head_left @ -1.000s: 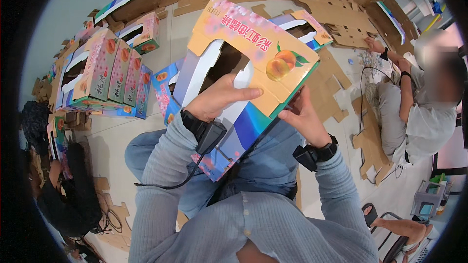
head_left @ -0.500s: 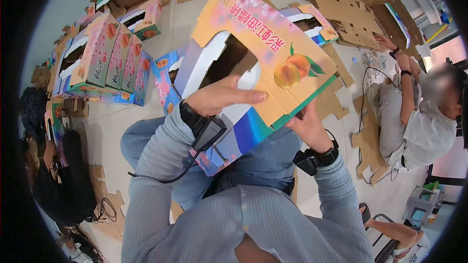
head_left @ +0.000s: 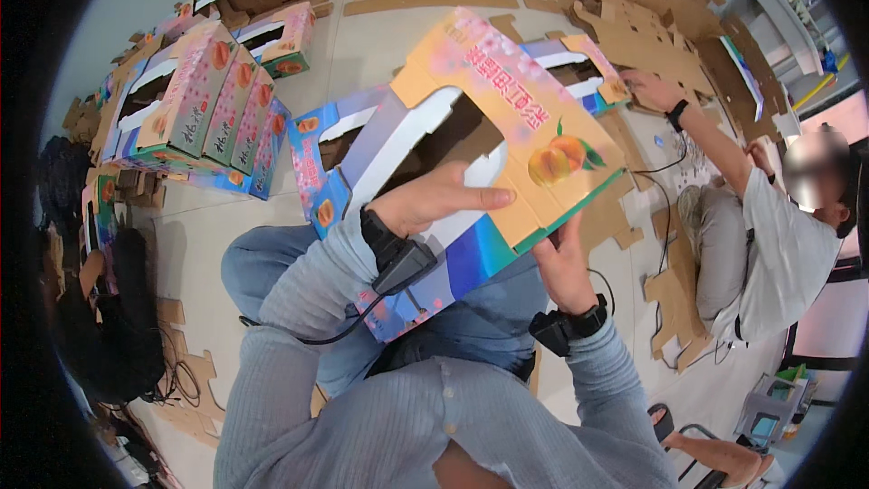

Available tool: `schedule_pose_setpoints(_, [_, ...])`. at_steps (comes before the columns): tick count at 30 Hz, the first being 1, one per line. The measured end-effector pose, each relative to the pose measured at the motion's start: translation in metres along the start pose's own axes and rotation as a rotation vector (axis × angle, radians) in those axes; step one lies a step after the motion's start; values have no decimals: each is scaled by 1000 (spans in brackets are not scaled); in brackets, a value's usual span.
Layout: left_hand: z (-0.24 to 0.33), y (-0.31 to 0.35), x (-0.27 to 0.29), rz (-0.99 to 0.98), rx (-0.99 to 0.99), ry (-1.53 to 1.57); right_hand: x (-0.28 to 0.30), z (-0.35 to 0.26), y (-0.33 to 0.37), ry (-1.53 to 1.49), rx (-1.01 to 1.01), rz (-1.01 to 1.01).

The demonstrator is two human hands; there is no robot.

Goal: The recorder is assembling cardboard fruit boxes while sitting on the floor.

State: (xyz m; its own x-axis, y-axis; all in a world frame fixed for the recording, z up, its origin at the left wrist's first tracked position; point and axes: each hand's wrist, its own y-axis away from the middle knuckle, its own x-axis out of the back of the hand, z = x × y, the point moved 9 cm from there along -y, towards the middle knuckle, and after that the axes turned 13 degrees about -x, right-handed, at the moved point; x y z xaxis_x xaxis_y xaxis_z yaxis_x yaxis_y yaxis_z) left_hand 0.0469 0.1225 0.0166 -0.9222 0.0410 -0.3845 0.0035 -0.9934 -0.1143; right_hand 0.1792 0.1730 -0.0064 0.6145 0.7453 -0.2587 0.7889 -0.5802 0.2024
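Tilted over my lap is a printed cardboard fruit box (head_left: 532, 100), with an orange and pink panel showing peaches, a cut-out opening and blue-purple sides. My left hand (head_left: 439, 202) grips it at the opening's edge; the thumb lies on the orange panel and the other fingers are hidden inside. At the green lower right edge, my right hand (head_left: 567, 273) holds the box's corner, its fingertips partly hidden behind the board. Just beyond, a similar open box (head_left: 310, 166) rests on the floor, partly covered by the held one.
Similar boxes (head_left: 195, 104) stand grouped at the left. Another box (head_left: 608, 86) lies far right, a co-worker's hand (head_left: 654, 91) beside it. Flat brown cardboard (head_left: 634, 32) spreads behind. A person in black (head_left: 113, 326) sits left; a cable (head_left: 668, 208) runs along the floor at right.
The held box has come slightly lower and nearer to me, both hands still on it. At right, the co-worker's arm has stretched out toward the far box.
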Motion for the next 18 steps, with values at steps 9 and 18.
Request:
schedule_pose_setpoints(9, [-29,0,-31,-140,110,-153,63,-93,32,233,437,335])
schedule_pose_setpoints(18, [-23,4,-35,-155,50,-374,38,-89,30,572,362,360])
